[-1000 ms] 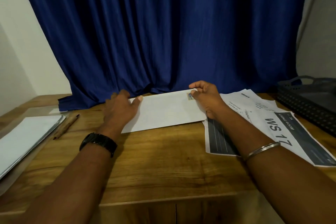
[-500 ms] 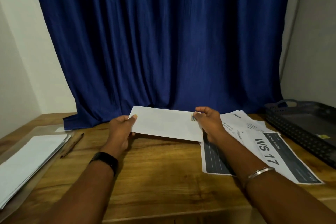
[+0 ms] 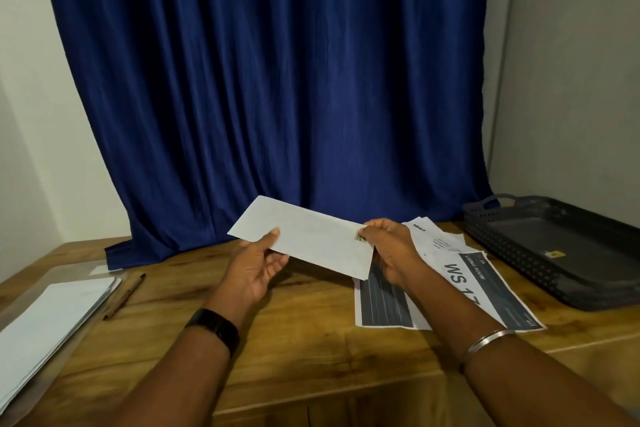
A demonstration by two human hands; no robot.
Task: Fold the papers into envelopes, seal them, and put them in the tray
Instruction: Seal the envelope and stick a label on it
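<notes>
raised off the desk (image 3: 311,333), the envelope (image 3: 311,239) is pinched at its ends by left hand (image 3: 256,270) and right hand (image 3: 391,250), probably bound for the tray (image 3: 491,239).

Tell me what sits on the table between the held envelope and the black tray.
Head view: loose printed sheets, one reading WS 17, lie between envelope and tray.

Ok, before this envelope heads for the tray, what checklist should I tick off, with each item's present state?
1. Both hands grip the envelope: ok; the left hand pinches its left end, the right hand its right edge.
2. Envelope clear of the table: ok, held in the air.
3. Sealed: cannot tell; only a plain face shows.
4. Room in the tray: ok, floor mostly bare.
5. Way to the tray: ok; the printed sheets lie flat below.
</notes>
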